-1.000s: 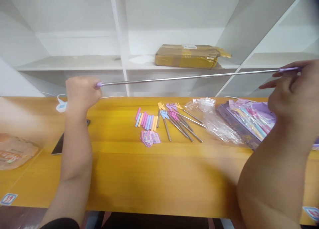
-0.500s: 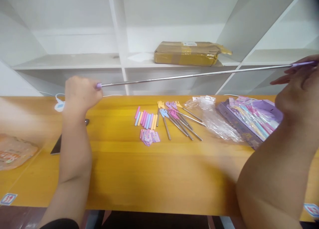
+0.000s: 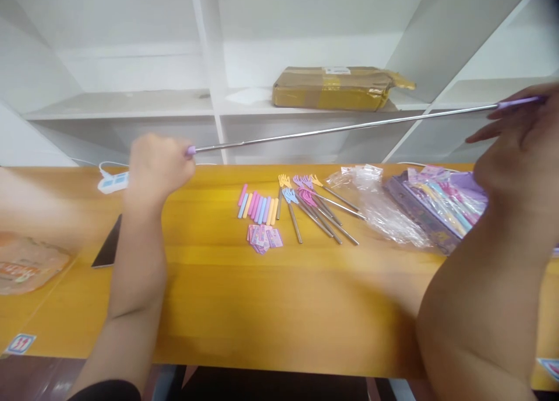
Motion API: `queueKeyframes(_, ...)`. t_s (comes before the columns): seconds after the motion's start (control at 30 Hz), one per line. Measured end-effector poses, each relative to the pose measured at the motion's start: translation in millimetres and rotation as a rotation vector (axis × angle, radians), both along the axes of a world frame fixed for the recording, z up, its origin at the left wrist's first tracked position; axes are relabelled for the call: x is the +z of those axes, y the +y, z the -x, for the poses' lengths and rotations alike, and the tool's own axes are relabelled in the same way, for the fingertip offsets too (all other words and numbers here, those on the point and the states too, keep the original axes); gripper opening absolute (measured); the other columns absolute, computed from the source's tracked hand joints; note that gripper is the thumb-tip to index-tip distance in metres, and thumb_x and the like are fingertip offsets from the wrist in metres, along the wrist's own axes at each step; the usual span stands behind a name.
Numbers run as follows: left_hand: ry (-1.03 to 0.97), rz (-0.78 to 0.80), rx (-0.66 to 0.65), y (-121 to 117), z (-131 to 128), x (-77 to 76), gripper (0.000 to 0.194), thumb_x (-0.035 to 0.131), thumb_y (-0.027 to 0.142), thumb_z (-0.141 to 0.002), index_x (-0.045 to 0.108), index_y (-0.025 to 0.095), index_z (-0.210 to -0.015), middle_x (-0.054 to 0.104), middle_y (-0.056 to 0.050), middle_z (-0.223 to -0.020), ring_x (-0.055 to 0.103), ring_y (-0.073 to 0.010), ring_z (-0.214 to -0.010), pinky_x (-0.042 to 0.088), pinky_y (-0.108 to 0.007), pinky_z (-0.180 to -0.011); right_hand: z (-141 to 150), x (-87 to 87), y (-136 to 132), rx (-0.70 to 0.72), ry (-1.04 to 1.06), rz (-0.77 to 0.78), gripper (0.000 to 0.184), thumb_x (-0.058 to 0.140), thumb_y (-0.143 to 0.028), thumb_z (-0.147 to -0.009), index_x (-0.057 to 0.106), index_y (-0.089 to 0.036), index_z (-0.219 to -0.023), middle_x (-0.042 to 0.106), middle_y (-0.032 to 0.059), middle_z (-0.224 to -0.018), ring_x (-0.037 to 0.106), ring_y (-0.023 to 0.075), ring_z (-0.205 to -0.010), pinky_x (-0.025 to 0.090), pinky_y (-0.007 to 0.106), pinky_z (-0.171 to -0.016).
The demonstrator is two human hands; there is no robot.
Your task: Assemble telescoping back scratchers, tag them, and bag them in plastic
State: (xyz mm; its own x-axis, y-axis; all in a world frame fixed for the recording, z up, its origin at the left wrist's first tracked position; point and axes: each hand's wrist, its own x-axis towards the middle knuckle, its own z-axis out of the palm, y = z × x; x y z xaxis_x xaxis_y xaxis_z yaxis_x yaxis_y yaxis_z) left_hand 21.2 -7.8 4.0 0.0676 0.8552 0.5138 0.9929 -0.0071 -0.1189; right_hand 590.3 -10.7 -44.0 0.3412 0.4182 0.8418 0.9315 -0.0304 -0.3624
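One metal rod (image 3: pixel 349 128), held at both ends; left grip (image 3: pixel 161 165) clenched, right grip (image 3: pixel 519 139) half-curled.

Metal rod (image 3: pixel 345 130) between both hands

- Taped cardboard box (image 3: pixel 327 92): rests on the white shelving (image 3: pixel 203 40).
- White power strip (image 3: pixel 112 183): sits near the rear edge of the table (image 3: pixel 283 313).
- Dark flat object (image 3: pixel 107 247): partly hidden, possibly a tablet.
- Printed orange bag (image 3: pixel 30 267): lies at far left.
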Motion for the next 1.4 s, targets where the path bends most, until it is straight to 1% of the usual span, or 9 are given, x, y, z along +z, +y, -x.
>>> queueKeyframes(0.2, 0.031, 0.012, -0.02, -26, -37, -5.6, 0.022, 0.055, 0.025, -0.095, 0.065, 0.023, -0.075, 0.044, -0.005, -0.062, 0.056, -0.027, -0.07, 0.029, -0.039, -0.069, 65, 8.7, 0, 0.262, -0.1, 0.027, 0.057, 0.042, 0.013, -0.075, 0.069, -0.019, -0.114, 0.068, 0.0001, -0.076, 0.067, 0.0124, -0.061, 0.05, 0.025, -0.07)
queueKeyframes(0.27, 0.018, 0.041, -0.068, -34, -53, -14.1, 0.023, 0.053, 0.027, -0.098, 0.069, 0.023, -0.08, 0.05, -0.007, -0.064, 0.059, -0.0283, -0.071, 0.031, -0.039, -0.069, 99, 6.2, -2, 0.347, -0.16, 0.066, 0.056, 0.045, 0.011, -0.071, 0.068, -0.019, -0.112, 0.068, -0.0001, -0.081, 0.065, 0.0108, -0.065, 0.05, 0.025, -0.075)
queueKeyframes(0.37, 0.006, 0.068, -0.125, -36, -69, -27.8, 0.025, 0.051, 0.025, -0.098, 0.071, 0.023, -0.083, 0.054, -0.009, -0.064, 0.06, -0.0278, -0.069, 0.031, -0.04, -0.066, 153, -1.5, -12, 0.488, -0.259, 0.117, 0.043, 0.048, 0.003, -0.082, 0.066, -0.022, -0.111, 0.07, 0.0046, -0.103, 0.064, 0.0119, -0.075, 0.049, 0.027, -0.074)
queueKeyframes(0.47, 0.0, 0.091, -0.118, -32, -73, -32.0, 0.023, 0.052, 0.023, -0.094, 0.07, 0.023, -0.079, 0.055, -0.009, -0.062, 0.058, -0.0264, -0.065, 0.028, -0.04, -0.063, 188, -5.2, -26, 0.49, -0.195, 0.042, 0.035, 0.043, -0.002, -0.095, 0.064, -0.023, -0.112, 0.068, 0.0076, -0.112, 0.063, 0.0138, -0.077, 0.048, 0.029, -0.07)
queueKeyframes(0.67, -0.009, 0.073, -0.127, -35, -75, -28.3, 0.022, 0.053, 0.02, -0.09, 0.068, 0.023, -0.075, 0.054, -0.009, -0.06, 0.053, -0.0244, -0.061, 0.024, -0.04, -0.062, 207, -5.0, -46, 0.498, -0.231, 0.048, 0.035, 0.037, -0.008, -0.105, 0.063, -0.026, -0.119, 0.067, 0.0084, -0.116, 0.064, 0.0176, -0.082, 0.049, 0.032, -0.072)
queueKeyframes(0.8, 0.028, 0.086, -0.21, -40, -83, -37.4, 0.023, 0.051, 0.016, -0.09, 0.066, 0.021, -0.074, 0.052, -0.008, -0.06, 0.045, -0.021, -0.057, 0.02, -0.039, -0.062, 241, -22.0, -54, 0.533, -0.379, 0.145, 0.044, 0.037, -0.005, -0.101, 0.063, -0.028, -0.129, 0.067, 0.0085, -0.115, 0.059, 0.0172, -0.079, 0.043, 0.03, -0.063)
queueKeyframes(0.9, 0.084, 0.06, -0.213, -43, -84, -40.5, 0.024, 0.049, 0.013, -0.089, 0.065, 0.02, -0.072, 0.05, -0.007, -0.058, 0.04, -0.0198, -0.055, 0.018, -0.039, -0.062, 259, -31.2, -56, 0.559, -0.4, 0.24, 0.056, 0.035, 0.001, -0.093, 0.061, -0.025, -0.135, 0.067, 0.0083, -0.116, 0.056, 0.0154, -0.079, 0.037, 0.028, -0.06)
queueKeyframes(1.1, 0.137, 0.103, -0.223, -43, -82, -37.6, 0.027, 0.048, 0.014, -0.092, 0.068, 0.019, -0.075, 0.05, -0.008, -0.058, 0.043, -0.021, -0.055, 0.018, -0.038, -0.061, 244, -19.9, -57, 0.619, -0.476, 0.441, 0.057, 0.041, -0.001, -0.093, 0.058, -0.021, -0.144, 0.065, 0.0102, -0.122, 0.046, 0.0139, -0.071, 0.02, 0.029, -0.059)
queueKeyframes(1.4, 0.104, 0.169, -0.207, -41, -88, -37.8, 0.025, 0.052, 0.023, -0.096, 0.073, 0.019, -0.082, 0.059, -0.01, -0.064, 0.054, -0.0245, -0.062, 0.023, -0.036, -0.063, 237, -13.6, -59, 0.589, -0.565, 0.515, 0.051, 0.044, -0.003, -0.097, 0.059, -0.022, -0.142, 0.068, 0.0067, -0.12, 0.024, 0.0119, -0.058, 0.015, 0.029, -0.061)
